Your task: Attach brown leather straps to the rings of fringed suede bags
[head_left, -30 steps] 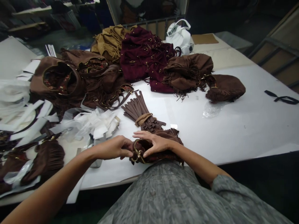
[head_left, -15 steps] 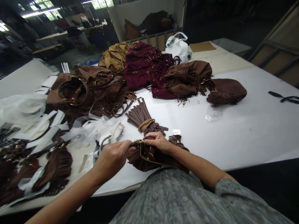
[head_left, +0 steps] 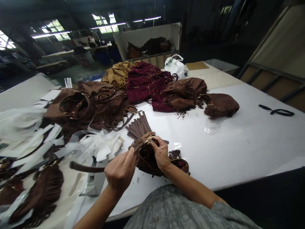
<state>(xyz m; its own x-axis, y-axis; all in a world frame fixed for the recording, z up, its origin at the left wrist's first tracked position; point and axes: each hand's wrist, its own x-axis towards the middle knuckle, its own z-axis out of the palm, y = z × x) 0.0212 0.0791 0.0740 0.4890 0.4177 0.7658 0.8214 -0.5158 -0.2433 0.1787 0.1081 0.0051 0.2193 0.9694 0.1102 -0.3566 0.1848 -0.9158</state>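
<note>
A small brown fringed handbag (head_left: pixel 147 160) lies on the white table near my body, its mouth gaping upward. My right hand (head_left: pixel 162 154) pinches the bag's edge beside a gold-coloured ring. Closed around a brown strap (head_left: pixel 87 167) is my left hand (head_left: pixel 120 171), just left of the bag's mouth; the strap's end sticks out leftward past the fist. How the strap meets the ring is hidden by my fingers. Right behind the bag sits a tied bundle of brown strips (head_left: pixel 139 126).
Brown bags (head_left: pixel 102 105), a maroon bag (head_left: pixel 145 84) and a tan bag (head_left: pixel 118 73) are heaped at the back. White wrapping scraps (head_left: pixel 101 143) and a fringed brown piece (head_left: pixel 40 190) cover the left side. A black strap (head_left: pixel 277 110) lies far right.
A length of strap now sticks out left of my left hand. My right hand has turned more upright at the bag's edge, and the bag's mouth gapes wider. The head view has tilted up.
</note>
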